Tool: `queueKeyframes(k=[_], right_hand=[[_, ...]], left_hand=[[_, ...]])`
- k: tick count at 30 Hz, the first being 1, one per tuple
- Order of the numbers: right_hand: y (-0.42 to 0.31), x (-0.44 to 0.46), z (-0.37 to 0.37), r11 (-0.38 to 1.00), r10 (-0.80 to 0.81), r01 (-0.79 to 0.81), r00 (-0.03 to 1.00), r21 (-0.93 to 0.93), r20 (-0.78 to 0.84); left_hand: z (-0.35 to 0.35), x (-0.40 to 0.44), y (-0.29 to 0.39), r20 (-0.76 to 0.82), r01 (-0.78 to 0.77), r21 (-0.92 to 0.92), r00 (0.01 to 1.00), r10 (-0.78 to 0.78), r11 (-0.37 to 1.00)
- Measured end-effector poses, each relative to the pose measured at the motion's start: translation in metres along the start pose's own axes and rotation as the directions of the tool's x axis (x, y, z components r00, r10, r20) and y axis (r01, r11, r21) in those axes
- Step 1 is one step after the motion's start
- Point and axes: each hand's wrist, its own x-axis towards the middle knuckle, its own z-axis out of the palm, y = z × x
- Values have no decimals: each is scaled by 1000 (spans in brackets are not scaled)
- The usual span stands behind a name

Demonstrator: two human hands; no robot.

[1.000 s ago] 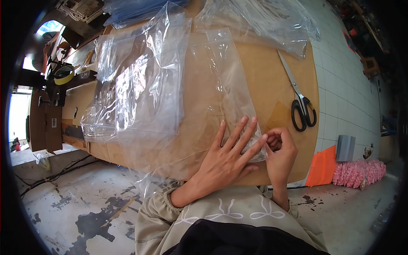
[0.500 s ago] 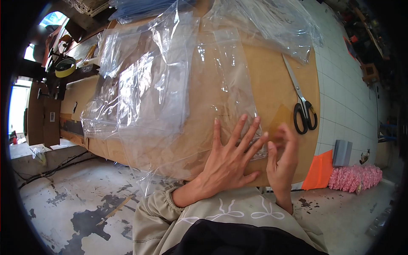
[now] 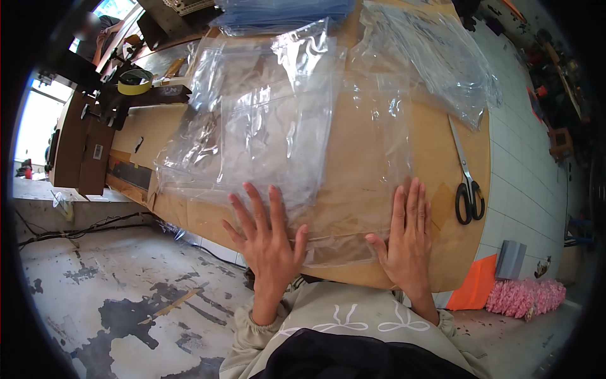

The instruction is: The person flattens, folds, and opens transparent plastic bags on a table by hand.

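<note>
Clear plastic bags point(image 3: 274, 136) lie overlapping on the brown cardboard-covered table point(image 3: 435, 151). My left hand point(image 3: 268, 243) rests flat with its fingers spread, on the lower edge of the bags. Flat as well, my right hand point(image 3: 407, 243) lies on the right edge of the nearest clear bag point(image 3: 369, 164), its thumb stretched out to the side. Nothing is gripped in either hand. Black-handled scissors point(image 3: 467, 180) lie to the right of my right hand, blades pointing away and closed.
Blue plastic sheets point(image 3: 287, 16) are stacked at the far edge, with more clear bags point(image 3: 435, 60) at the far right. A tape roll point(image 3: 135, 82) sits on a dark device at the left. Beyond it is a person point(image 3: 108, 35). Pink material point(image 3: 527, 298) lies lower right.
My left hand has moved left across the plastic. My right hand has opened from a pinch and now lies flat on the bag edge. The view has shifted, and the near bag lies straighter.
</note>
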Motion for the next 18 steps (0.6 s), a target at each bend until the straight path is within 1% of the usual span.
queueKeyframes(k=[1, 2, 4, 5, 7, 8, 10, 11, 12, 13, 15, 16, 18], right_hand=[[-1, -1, 0, 1000, 4, -4, 1000, 4, -9], [-2, -2, 0, 1000, 14, -14, 999, 18, -32], [0, 2, 1, 999, 29, -25, 996, 38, -89], [4, 4, 2, 998, 36, -30, 994, 62, -103], [16, 5, 3, 992, 65, -49, 989, 116, -135], [17, 7, 0, 983, 86, -58, 984, 176, -155], [16, 9, -10, 952, 126, -67, 975, 299, -181], [17, 12, -17, 881, 238, -188, 969, 433, -64], [19, 16, -26, 782, 327, -310, 943, 541, 68], [22, 14, -33, 658, 394, -426, 897, 620, 199], [34, 10, -34, 453, 319, -424, 898, 784, 302], [37, 8, -32, 336, 268, -420, 901, 843, 342], [28, 6, -26, 221, 162, -323, 943, 920, 292]], left_hand=[[3, 1, -3, 10, 3, -29, 1000, -3, 1000], [1, -1, -4, 29, -3, 29, 1000, 2, 1000], [3, -8, -11, -186, 31, -173, 980, -64, 984], [3, -12, -17, -290, 24, -273, 951, -106, 962], [0, -26, -31, -222, 202, -421, 922, -316, 884], [-2, -31, -38, -174, 285, -484, 895, -411, 827], [-5, -41, -51, 0, 278, -579, 940, -341, 766], [-7, -44, -54, 83, 282, -624, 951, -297, 729], [-13, -41, -45, -9, 214, -628, 960, -281, 748], [-17, -44, -45, -77, 121, -694, 968, -240, 710], [-23, -48, -48, -210, -61, -786, 962, -174, 616], [-22, -46, -55, -341, -230, -681, 940, -24, 695], [-21, -38, -67, -494, -406, -621, 867, 68, 671]])
